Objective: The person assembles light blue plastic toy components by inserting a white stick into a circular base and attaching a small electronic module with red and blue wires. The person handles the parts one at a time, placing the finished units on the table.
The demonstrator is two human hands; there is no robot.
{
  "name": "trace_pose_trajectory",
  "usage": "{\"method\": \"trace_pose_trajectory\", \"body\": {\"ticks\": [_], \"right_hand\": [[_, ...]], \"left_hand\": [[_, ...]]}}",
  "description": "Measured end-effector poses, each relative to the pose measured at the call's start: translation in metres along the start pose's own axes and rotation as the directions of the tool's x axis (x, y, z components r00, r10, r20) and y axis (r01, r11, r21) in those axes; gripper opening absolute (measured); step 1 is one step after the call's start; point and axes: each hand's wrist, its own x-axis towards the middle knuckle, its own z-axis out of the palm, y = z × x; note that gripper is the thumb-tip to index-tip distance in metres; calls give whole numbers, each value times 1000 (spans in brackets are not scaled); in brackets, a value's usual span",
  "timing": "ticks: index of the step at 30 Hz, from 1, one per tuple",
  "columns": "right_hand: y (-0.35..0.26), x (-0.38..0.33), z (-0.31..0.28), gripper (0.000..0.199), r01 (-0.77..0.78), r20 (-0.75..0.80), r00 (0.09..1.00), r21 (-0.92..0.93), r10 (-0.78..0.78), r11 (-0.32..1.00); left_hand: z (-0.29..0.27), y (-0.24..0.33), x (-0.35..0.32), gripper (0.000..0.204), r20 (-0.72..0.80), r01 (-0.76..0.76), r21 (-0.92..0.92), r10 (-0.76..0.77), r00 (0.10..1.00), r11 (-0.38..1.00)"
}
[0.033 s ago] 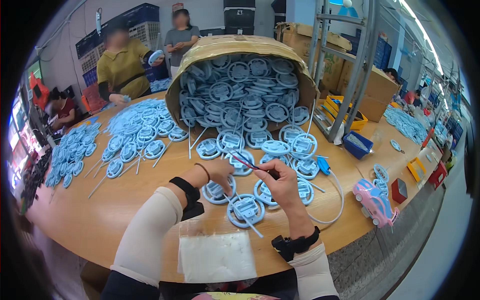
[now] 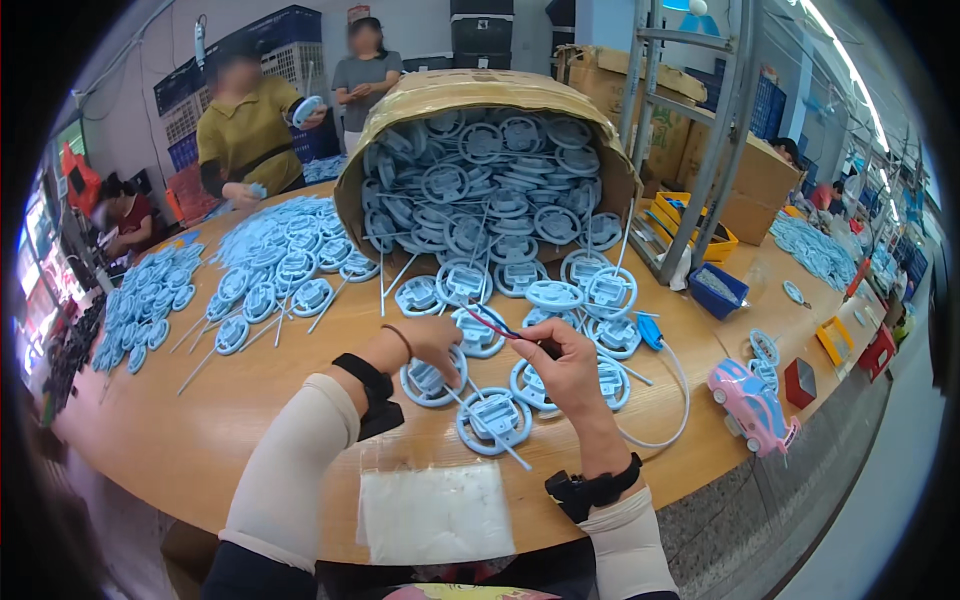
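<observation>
My left hand [image 2: 432, 338] is closed over the rim of a light-blue toy steering wheel [image 2: 425, 385] lying on the table. My right hand [image 2: 562, 362], thumb and fingers pinched, holds a slim red and dark-blue tool or pair of wires [image 2: 492, 322]; its exact kind is unclear. This points up and left, above another light-blue wheel [image 2: 478, 345]. Closer to me lies a steering wheel [image 2: 494, 418] with a thin pale rod across it. More wheels sit under and beside my right hand.
A big cardboard box [image 2: 480, 92] on its side spills many wheels onto the wooden table [image 2: 330, 420]. A clear plastic bag [image 2: 436, 515] lies near me. At right are a blue plug with white cable [image 2: 650, 332], a metal rack [image 2: 705, 150] and a pink toy car [image 2: 750, 405]. Two people stand behind.
My left hand and the steering wheel under it have shifted slightly to the left. My right hand keeps its pinch, almost unmoved.
</observation>
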Motion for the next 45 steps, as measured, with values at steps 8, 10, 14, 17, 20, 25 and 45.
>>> {"method": "trace_pose_trajectory", "body": {"ticks": [8,10,14,17,20,25,45], "right_hand": [[-8,-5,1,9,75,-61,995,-54,-79,996],[-6,-10,12,10,153,107,985,-193,-134,969],[2,-19,33,10,184,297,952,-376,-70,908],[1,-18,33,10,172,332,943,-456,-12,873],[3,-18,32,10,126,336,941,-437,32,891],[0,-17,34,10,110,361,932,-399,46,911],[3,-17,21,11,220,378,921,-302,-96,928]], "left_hand": [[14,-52,-103,27,-217,-33,-942,-530,820,334],[37,-38,-115,23,-265,-222,-964,-594,760,147],[68,3,-116,24,-311,-413,-911,-637,705,-13],[65,33,-116,24,-327,-494,-866,-664,673,-74],[63,42,-115,23,-335,-531,-840,-665,668,-110],[64,52,-112,23,-320,-550,-819,-663,677,-166],[74,68,-103,39,-407,-576,-632,-410,816,-519]]}}
